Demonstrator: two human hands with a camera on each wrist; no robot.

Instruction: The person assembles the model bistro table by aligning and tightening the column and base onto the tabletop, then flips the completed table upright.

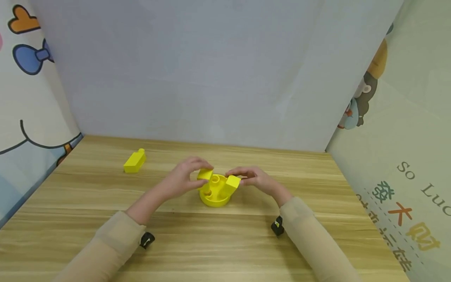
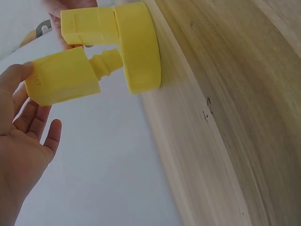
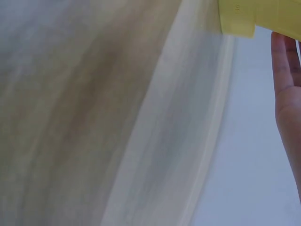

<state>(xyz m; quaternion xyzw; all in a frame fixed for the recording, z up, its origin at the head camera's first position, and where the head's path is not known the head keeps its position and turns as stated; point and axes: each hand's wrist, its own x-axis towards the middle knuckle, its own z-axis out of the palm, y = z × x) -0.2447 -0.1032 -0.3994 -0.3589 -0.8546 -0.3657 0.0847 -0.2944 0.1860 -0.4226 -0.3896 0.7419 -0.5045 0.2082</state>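
Head view, left to right. A loose yellow block [image 1: 134,161] lies on the wooden table [image 1: 225,243] at the far left, well apart from my hands, with one peg on its far end.

My left hand [image 1: 183,177] reaches in from the left. Its fingers curl over the left yellow block [image 1: 204,174], pinching it from above; the thumb side is hidden in this view. In the left wrist view the same block [image 2: 61,82] rests against my thumb tip and fingertips [image 2: 16,77], while the other fingers lie fairly straight and relaxed below it. The block stands on a ribbed peg [image 2: 107,62] that rises from the round yellow base [image 2: 138,47]; block and base are a little apart, joined only by the peg.

The round yellow base [image 1: 215,196] sits flat on the table at the centre, between my two hands. Pegs stand up from its top face.

The right yellow block [image 1: 231,184] stands on the right side of the base, tilted outward. In the left wrist view this block [image 2: 87,26] appears seated against the base.

My right hand [image 1: 255,179] comes in from the right, fingertips curled onto the right yellow block's outer end. In the right wrist view only straight fingers [image 3: 284,89] show beside a yellow edge [image 3: 258,16]; that view is blurred, and the hold cannot be judged from it.

Beige sleeves [image 1: 116,243] cover both forearms.
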